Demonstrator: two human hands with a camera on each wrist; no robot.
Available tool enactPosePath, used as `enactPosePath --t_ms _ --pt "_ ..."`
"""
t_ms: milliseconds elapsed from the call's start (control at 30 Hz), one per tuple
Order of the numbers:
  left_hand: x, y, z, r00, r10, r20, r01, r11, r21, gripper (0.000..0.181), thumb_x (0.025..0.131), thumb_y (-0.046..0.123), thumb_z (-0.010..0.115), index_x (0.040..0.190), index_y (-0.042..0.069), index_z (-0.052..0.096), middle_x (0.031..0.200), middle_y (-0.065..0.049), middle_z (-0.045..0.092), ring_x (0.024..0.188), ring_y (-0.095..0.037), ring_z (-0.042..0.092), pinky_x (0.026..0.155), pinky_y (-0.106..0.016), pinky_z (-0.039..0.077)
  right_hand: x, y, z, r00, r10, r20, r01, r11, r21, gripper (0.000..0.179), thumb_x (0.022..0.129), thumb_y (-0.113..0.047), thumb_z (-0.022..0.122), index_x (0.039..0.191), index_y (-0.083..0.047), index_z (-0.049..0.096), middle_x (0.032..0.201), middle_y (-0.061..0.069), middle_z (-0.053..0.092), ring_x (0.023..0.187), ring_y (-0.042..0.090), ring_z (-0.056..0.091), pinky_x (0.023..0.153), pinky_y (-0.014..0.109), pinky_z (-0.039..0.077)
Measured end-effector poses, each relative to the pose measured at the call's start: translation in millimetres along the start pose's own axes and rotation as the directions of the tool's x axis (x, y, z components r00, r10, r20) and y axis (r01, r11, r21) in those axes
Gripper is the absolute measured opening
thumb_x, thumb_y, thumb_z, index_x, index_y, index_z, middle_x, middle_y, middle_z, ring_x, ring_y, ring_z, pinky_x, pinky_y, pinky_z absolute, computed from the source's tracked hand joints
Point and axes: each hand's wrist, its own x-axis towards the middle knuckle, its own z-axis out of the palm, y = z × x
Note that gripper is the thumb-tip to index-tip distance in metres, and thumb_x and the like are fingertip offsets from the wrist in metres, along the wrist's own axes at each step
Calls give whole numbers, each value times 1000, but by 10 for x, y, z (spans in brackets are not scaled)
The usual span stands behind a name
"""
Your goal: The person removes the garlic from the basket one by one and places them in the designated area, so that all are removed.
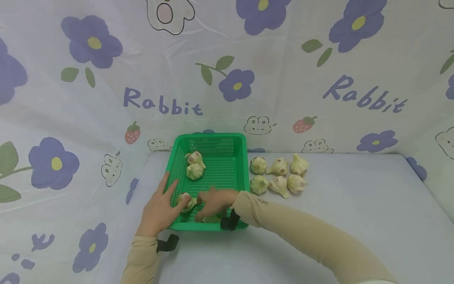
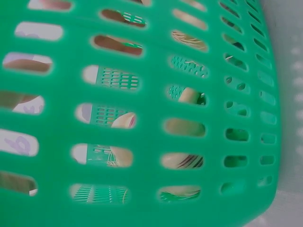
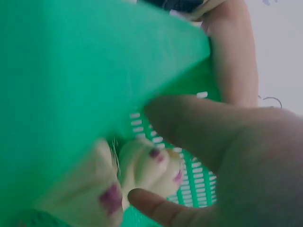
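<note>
A green plastic basket (image 1: 212, 227) holds several garlic bulbs. Two of them, including a garlic bulb (image 1: 194, 172), lie toward its back left. My left hand (image 1: 157, 211) rests over the basket's left rim with fingers spread, its thumb touching another garlic bulb (image 1: 185, 201). Inside the front of the basket is my right hand (image 1: 217, 202), thumb and finger apart. Beneath it, a pale garlic bulb (image 1: 211, 219) is mostly hidden. The right wrist view has a fingertip beside two purple-marked bulbs, one being a garlic bulb (image 3: 149, 168). Through slots in the basket wall (image 2: 151, 109), the left wrist view catches parts of bulbs.
Several garlic bulbs stand in two rows just right of the basket, among them a garlic bulb (image 1: 278, 166). A white tabletop (image 1: 347, 197) extends to the right. Behind hangs a patterned cloth (image 1: 283, 79) with flowers and rabbits.
</note>
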Motion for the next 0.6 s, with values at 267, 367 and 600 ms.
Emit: enactPosePath --t_ms 267,367,600 --pt "5 -21 31 1000 12 -14 -12 1000 0 82 101 64 54 161 10 41 176 -12 12 143 -50 47 97 -64 53 75 60 55 996 -82 46 85 994 -66 54 101 -38 65 148 -14 54 159 21 39 116 26 54 64 33 57" --pt "3 -27 43 1000 19 -20 -19 1000 -1 81 101 63 55 161 9 41 176 -13 12 142 -49 48 95 -63 55 95 76 52 991 -113 77 119 990 -78 51 103 -38 63 147 -13 55 149 13 52 106 22 59 70 34 57" --pt "3 -44 63 999 24 -32 -24 1000 1 81 101 63 55 160 9 42 176 -13 13 143 -50 47 93 -64 55 115 102 42 984 -128 123 134 990 -41 48 104 -37 60 145 -13 56 142 5 57 102 14 59 80 33 55"
